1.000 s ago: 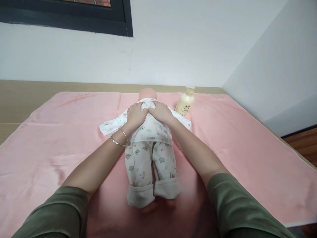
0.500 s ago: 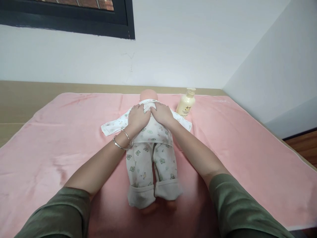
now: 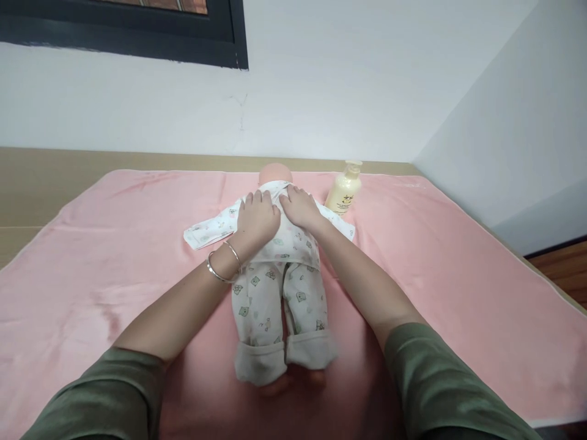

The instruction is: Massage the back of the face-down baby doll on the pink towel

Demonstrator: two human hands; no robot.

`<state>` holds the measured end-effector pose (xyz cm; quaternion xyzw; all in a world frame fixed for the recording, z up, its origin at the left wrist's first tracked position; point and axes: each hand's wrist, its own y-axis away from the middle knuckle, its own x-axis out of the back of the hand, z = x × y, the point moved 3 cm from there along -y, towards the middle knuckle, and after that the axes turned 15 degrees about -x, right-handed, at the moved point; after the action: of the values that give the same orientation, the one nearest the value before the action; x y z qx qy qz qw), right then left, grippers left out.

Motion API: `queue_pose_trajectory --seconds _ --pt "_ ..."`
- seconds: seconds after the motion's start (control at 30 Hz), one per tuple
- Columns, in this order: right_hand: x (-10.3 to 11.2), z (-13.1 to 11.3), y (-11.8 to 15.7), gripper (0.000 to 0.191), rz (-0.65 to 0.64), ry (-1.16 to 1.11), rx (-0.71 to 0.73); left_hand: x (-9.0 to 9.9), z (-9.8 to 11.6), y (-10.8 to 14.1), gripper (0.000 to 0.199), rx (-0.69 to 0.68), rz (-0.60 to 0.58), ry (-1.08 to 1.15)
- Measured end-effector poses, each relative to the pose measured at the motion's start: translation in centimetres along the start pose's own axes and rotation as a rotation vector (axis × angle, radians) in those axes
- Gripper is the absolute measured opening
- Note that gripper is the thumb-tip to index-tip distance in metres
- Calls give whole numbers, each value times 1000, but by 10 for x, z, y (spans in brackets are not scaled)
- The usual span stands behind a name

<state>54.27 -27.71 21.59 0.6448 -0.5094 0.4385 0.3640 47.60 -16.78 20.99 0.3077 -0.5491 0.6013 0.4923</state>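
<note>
A baby doll (image 3: pixel 275 173) in white printed clothes lies on a pink cloth (image 3: pixel 151 208), its head toward the wall and its feet toward me. My left hand (image 3: pixel 259 217) rests flat on the left side of the doll's upper back or chest, fingers slightly spread. On the right side lies my right hand (image 3: pixel 299 209), also flat, the fingers pointing up toward the head. Both palms touch the printed top (image 3: pixel 287 241). The printed trousers (image 3: pixel 263 299) have rolled cuffs, with the feet just showing below. Neither hand grips anything.
A pale yellow lotion bottle (image 3: pixel 343 190) stands just right of the doll's shoulder, beside its sleeve. Behind the cloth are a wooden edge (image 3: pixel 55 162) and a white wall (image 3: pixel 321 79) with a dark window frame (image 3: pixel 192 46).
The fingers of my left hand have shifted slightly and look a little more spread. My right hand has moved up slightly on the top. The left sleeve has moved slightly left.
</note>
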Motion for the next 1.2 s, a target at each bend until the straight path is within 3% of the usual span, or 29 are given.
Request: queue_pose_trajectory --seconds 0.13,0.4,0.5,0.63,0.73,0.87,1.0,1.1,1.2 --pt "0 1 -3 61 34 6 -11 2 4 1 41 -119 7 5" --pt "-2 -22 39 74 8 145 141 -2 -42 -15 53 118 -32 247" --pt "-2 -15 25 67 25 86 126 1 -32 -12 53 107 -36 165" --pt "-2 4 -6 62 7 -48 56 7 0 -1 50 12 -67 60" --pt "1 7 -8 60 29 -42 20 10 14 4 51 -55 -78 70" --pt "4 -9 24 62 94 95 35 8 -2 -3 45 -22 -45 118" --pt "2 -24 51 69 64 189 101 4 -29 -14 44 57 -44 220" --pt "0 -20 40 67 53 148 91 4 -29 -14 45 56 -36 226" --pt "1 -3 9 65 43 30 31 4 -12 -6 47 36 -39 148"
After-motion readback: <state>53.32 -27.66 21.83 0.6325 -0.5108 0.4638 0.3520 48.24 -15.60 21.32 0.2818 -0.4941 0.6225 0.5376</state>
